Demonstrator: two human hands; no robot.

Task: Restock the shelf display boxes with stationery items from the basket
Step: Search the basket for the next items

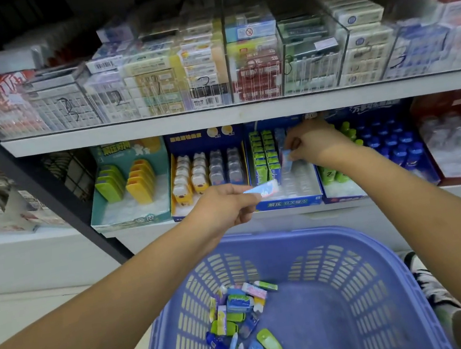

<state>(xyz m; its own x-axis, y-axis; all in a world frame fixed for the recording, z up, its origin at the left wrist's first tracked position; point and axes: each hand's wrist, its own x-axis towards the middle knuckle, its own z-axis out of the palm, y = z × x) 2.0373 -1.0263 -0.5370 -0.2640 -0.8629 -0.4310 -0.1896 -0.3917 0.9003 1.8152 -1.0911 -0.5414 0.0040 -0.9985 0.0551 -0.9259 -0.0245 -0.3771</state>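
A black upright post (29, 188) slants across the left of a shop shelf whose upper tier carries clear bins (209, 87) packed with boxed goods and marked with handwritten numbers. The shelf edge (243, 113) overhangs the lower row of display boxes. On that row, a teal box (137, 220) holds green and yellow cases. Beside it a dark blue box (202, 139) shows rows of yellow and grey bear-shaped items. Further right stand blue bottles (393, 142). Between these sits the blue display box (288, 203), with green packets (264, 157) stacked at its left and a clear slotted tray at its right. The right hand (315, 143), fingers curled, pinches a pale blue packet (286, 159) upright over that tray. The left hand (222, 205) hovers just before the box's front edge, thumb and fingers pinching a flat blue, white and pink packet (265, 189). Below, a lilac slatted basket (265, 247) holds a loose heap of small stationery items (240, 317) in green, blue, pink and purple wrappers.
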